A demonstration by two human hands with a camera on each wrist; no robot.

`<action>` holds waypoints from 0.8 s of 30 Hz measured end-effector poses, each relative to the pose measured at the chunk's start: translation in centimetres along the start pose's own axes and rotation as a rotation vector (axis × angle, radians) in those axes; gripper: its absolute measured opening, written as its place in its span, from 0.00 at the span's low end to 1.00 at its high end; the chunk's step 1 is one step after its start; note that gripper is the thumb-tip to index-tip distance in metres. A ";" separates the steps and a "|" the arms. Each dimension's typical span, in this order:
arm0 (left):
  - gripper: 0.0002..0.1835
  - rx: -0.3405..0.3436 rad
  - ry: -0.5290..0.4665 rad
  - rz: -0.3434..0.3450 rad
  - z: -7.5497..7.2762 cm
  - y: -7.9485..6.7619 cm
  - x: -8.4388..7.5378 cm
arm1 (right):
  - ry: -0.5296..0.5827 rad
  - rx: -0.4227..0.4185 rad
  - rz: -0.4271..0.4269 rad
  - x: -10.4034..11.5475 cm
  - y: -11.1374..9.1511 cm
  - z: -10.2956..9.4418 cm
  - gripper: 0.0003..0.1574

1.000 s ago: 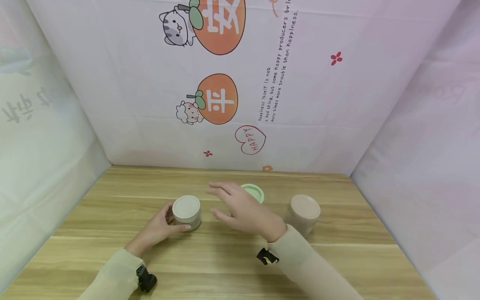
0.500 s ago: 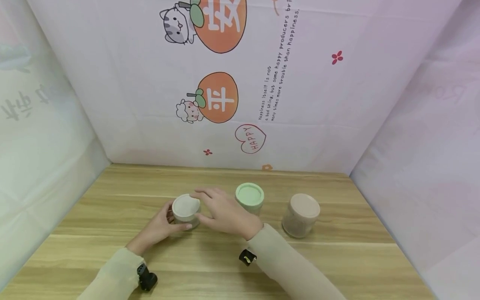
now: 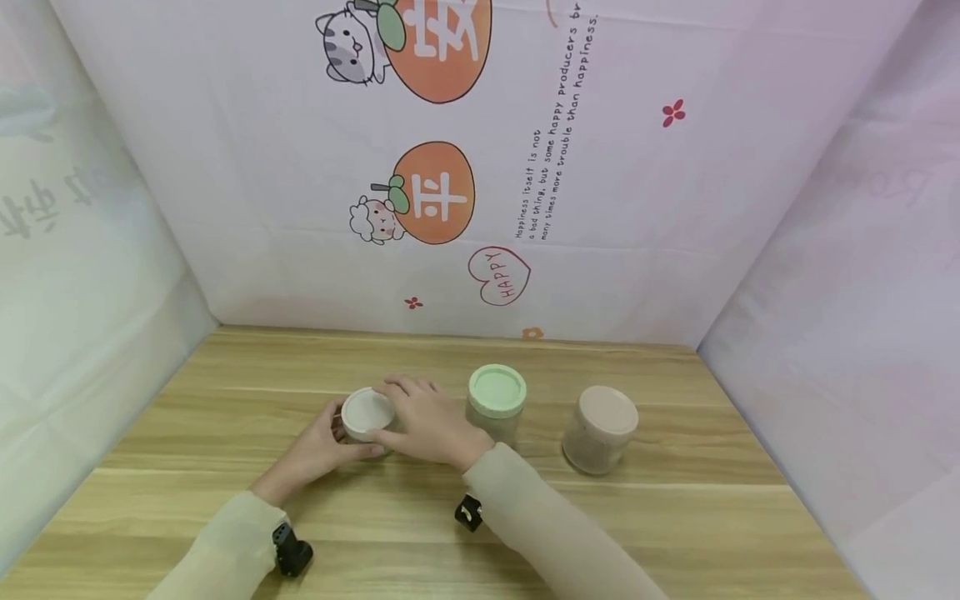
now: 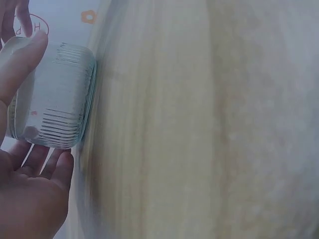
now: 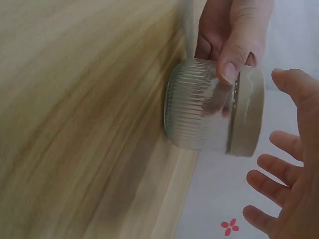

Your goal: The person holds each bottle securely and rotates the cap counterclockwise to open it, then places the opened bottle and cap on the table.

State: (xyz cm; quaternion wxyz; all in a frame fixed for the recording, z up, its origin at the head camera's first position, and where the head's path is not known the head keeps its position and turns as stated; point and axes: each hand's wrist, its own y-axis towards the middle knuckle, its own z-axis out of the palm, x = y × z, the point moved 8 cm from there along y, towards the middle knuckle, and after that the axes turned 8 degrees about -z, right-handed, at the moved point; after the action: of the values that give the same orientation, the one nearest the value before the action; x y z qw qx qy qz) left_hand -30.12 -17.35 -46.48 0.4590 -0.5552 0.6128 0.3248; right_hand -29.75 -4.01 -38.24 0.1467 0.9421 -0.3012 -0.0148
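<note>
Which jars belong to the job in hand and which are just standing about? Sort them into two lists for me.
In the job:
- white-lidded jar, gripped by the left hand, with the right hand spread beside its lid

Apparently just standing about:
- green-lidded jar, held by neither hand
- beige-lidded jar, likewise

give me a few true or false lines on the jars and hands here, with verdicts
1. The left hand holds the white-lidded glass jar. True.
2. The green-lidded glass jar stands between the other two jars. True.
3. The white lid has been taken off its jar. False: the white lid sits on the jar.
4. The right hand is gripping the beige-lidded jar. False: the right hand is at the white lid, and neither hand touches the beige-lidded jar.
5. The green-lidded glass jar lies on its side. False: it stands upright on the wood-grain tabletop.
</note>
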 end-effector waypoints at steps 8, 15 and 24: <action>0.47 0.013 0.012 0.011 -0.1 0.1 0.3 | 0.015 -0.048 0.109 -0.5 0.7 1.1 0.54; 0.47 0.026 0.015 0.009 -0.2 0.0 0.2 | 0.013 -0.073 0.185 -0.6 0.9 1.9 0.58; 0.46 0.039 0.015 0.018 0.0 -0.1 -0.3 | -0.034 -0.117 0.185 -0.3 1.1 1.6 0.54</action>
State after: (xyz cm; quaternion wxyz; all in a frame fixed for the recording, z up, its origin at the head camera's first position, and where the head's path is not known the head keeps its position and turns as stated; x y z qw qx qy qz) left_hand -30.02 -17.30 -46.22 0.4622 -0.5431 0.6273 0.3130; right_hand -30.79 -5.16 -39.50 0.1971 0.8997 -0.3880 -0.0346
